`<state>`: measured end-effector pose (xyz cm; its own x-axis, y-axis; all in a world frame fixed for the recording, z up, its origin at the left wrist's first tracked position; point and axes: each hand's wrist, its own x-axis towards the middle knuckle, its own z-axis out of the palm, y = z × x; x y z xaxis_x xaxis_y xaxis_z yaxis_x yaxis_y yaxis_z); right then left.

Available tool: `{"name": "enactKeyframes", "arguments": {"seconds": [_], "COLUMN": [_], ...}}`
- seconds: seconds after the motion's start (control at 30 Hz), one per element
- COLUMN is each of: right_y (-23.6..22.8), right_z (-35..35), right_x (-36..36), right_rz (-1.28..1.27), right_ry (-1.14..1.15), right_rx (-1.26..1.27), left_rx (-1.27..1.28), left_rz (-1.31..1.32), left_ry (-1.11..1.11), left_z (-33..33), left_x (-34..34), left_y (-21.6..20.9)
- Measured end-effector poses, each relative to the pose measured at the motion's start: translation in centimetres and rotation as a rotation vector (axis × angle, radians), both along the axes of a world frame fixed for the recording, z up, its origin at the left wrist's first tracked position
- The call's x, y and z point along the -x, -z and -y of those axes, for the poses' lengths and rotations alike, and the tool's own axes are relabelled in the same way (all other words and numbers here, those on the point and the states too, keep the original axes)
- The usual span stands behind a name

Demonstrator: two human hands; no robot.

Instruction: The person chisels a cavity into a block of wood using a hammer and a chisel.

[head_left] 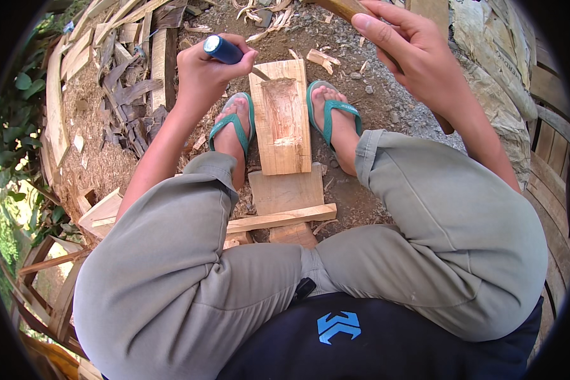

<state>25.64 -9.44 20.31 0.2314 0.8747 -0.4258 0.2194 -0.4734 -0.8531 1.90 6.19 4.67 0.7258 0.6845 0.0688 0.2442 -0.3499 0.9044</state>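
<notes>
My left hand (209, 68) is closed around the blue handle of a chisel (223, 49), slanting down to the right. Its blade meets the far end of a pale wooden block (269, 161), by the rough rectangular hollow cut into it. The block lies between my feet, its near end on another piece of wood (285, 192). Raised at the upper right, my right hand (418, 54) grips a wooden-handled striking tool (342, 7). The top edge of the picture cuts off its head.
Green flip-flops (248, 117) flank the block closely. A wooden strip (282, 219) lies crosswise nearer to me. Wood offcuts and bark (123, 88) are heaped at the left. Chips (323, 60) litter the ground beyond, and a pale filled sack (497, 76) stands at the right.
</notes>
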Motion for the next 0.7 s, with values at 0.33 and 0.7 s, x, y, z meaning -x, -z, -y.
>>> {"name": "enactKeyframes", "arguments": {"seconds": [0.33,0.7], "right_y": [1.4,1.7], "right_z": [0.5,1.6], "right_x": [-0.1,0.7], "right_rz": [0.215,0.373], "right_ry": [-0.175,-0.268], "right_rx": [-0.24,-0.232], "left_rx": [-0.033,-0.038], "left_rz": [0.015,-0.016], "left_ry": [0.144,0.022], "left_z": [0.3,1.0], "left_x": [0.0,0.4], "left_y": [-0.8,-0.4]}}
